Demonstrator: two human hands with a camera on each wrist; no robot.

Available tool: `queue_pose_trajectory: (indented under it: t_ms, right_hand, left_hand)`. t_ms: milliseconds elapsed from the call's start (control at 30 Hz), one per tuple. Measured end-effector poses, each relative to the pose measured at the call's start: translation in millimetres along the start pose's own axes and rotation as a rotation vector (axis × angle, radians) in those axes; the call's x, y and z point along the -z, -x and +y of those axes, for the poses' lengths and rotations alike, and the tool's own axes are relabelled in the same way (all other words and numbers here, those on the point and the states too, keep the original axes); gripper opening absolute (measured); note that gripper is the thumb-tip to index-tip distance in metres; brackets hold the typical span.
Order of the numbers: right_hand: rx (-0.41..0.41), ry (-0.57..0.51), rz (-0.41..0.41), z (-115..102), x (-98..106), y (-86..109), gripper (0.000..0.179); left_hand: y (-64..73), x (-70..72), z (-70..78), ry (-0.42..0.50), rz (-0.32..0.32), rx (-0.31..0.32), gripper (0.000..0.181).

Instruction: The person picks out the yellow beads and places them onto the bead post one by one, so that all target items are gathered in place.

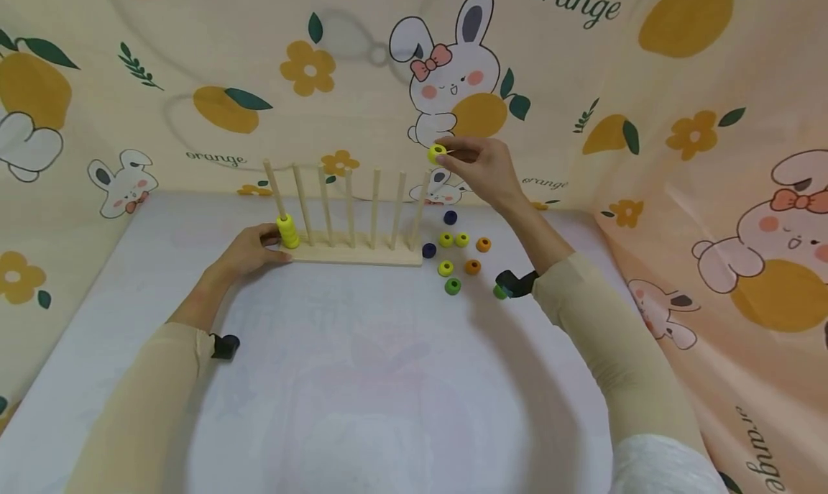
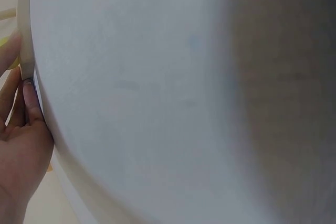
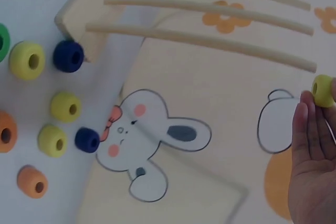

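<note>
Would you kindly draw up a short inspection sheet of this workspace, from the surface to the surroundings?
Surface: pale table, bearing the rack and loose beads.
Job's things: wooden rack with seven pegs; stacked yellow beads on its leftmost peg; right of the rack, loose yellow, orange, dark blue and green beads.
Clutter: nothing seen.
Left hand: holds the rack's left end.
Right hand: pinches a raised yellow bead.
Cables: nothing seen.
Surroundings: cloth printed with rabbits and oranges; black wrist pieces.
</note>
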State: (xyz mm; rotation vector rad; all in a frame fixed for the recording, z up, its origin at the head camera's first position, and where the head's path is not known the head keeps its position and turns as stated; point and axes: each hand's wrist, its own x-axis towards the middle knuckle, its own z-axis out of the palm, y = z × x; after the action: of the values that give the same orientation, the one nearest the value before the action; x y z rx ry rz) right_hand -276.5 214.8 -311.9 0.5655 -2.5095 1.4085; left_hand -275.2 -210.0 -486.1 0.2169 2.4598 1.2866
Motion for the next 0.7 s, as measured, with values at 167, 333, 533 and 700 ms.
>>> queue_pose_trajectory:
  t_ms: [167,333,533,700]
  right_hand:
    - [0.021,-0.047,-0.021,-8.7,-7.5,-7.5,0.028]
    - [0.026,-0.074,-0.058,-18.8,-17.5,-14.7,0.028]
    - [0.044,-0.037,-0.095,-30.7,-30.2,-23.9,0.028]
    - [0.065,-0.035,-0.113,-38.1,-37.2,-30.3,0.027]
  left_hand:
    - [-1.1,0.6,-1.0,-0.003,-0.001,-0.006,0.085]
    - [-0.1,0.1,-3.4,-0.003,-0.002,-0.005,0.086]
    - [1.6,-0.6,-4.0,-0.010,0.003,-0.015,0.084]
    - [1.1,-1.0,-0.1,0.004,0.006,-0.021,0.083]
